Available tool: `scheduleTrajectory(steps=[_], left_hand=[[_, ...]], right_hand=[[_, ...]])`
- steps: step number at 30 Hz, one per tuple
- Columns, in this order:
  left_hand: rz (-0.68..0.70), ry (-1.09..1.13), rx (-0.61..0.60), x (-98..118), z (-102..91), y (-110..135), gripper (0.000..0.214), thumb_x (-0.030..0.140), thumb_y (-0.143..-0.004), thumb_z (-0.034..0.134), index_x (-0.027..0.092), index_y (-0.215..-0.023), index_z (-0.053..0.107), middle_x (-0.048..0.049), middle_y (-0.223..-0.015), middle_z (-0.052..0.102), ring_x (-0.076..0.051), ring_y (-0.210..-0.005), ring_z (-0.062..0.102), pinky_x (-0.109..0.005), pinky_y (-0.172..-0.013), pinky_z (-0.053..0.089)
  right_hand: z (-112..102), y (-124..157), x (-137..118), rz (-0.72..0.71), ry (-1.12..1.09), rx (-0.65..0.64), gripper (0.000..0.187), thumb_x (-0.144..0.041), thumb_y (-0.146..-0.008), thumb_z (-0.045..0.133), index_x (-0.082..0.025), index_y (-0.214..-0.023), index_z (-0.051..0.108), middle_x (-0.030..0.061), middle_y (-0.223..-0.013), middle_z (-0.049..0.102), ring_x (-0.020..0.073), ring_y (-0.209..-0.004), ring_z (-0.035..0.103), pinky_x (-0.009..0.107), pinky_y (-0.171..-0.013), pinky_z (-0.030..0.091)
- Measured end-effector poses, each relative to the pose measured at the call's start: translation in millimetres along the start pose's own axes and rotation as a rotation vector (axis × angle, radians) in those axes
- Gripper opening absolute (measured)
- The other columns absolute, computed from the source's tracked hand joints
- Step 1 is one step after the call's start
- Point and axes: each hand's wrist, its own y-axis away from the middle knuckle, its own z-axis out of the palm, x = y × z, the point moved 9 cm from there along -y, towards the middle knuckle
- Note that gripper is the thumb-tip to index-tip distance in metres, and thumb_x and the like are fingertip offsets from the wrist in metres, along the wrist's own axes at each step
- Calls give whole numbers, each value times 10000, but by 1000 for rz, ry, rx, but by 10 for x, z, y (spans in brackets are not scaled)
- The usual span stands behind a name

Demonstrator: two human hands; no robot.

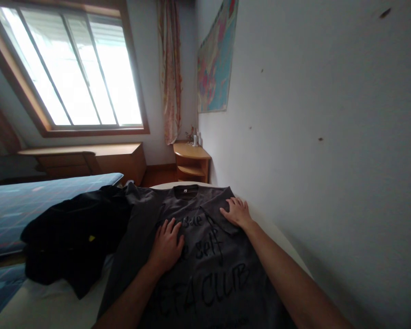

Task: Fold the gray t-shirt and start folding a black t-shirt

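Observation:
A dark grey T-shirt with black lettering lies spread front side up, its collar at the far end. My left hand rests flat on the chest, over part of the lettering, with its fingers apart. On the right sleeve, which is folded inward across the shirt, lies my right hand, fingers spread. The left sleeve also lies inward over the front. Both forearms cover parts of the shirt's lower body.
A heap of black clothing with a small yellow mark lies left of the shirt. The pale surface beneath meets the white wall on the right. Beyond are a blue mattress, a wooden desk and a corner shelf.

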Motion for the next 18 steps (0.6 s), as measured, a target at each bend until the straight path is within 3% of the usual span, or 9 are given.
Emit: scheduleTrajectory(steps=[3, 8, 12, 18], left_hand=[[-3, 6, -3, -12, 17, 2, 459, 296, -948, 473, 172, -1377, 578, -113, -1507, 479, -343, -1424, 370, -514, -1163, 334], [-1, 12, 20, -17, 14, 8, 455, 296, -942, 475, 190, -1373, 580, -95, -1507, 483, -330, -1427, 367, -505, -1163, 333], [-6, 7, 6, -9, 11, 4, 461, 295, -939, 477, 188, -1375, 578, -90, -1509, 481, -325, -1429, 364, -497, -1165, 331], [-12, 21, -14, -16, 25, 2, 464, 303, -945, 471, 182, -1380, 575, -96, -1518, 468, -330, -1435, 353, -508, -1168, 325]], right_hand=[[-59, -128, -78, -33, 12, 22, 664, -568, -876, 514, -138, -1382, 531, 158, -1534, 402, 307, -1467, 242, 458, -1193, 145], [53, -389, -62, 37, 6, -87, 899, -617, -870, 503, -121, -1569, 231, 165, -1658, 101, 318, -1519, 97, 453, -1198, 145], [178, -495, -74, 65, 6, -157, 907, -698, -892, 383, -97, -1560, 266, 176, -1644, 166, 315, -1522, 94, 490, -1202, 105], [175, -528, -57, 115, 11, -143, 897, -746, -895, 331, -163, -1573, 264, 165, -1657, 111, 370, -1497, 165, 538, -1182, 120]])
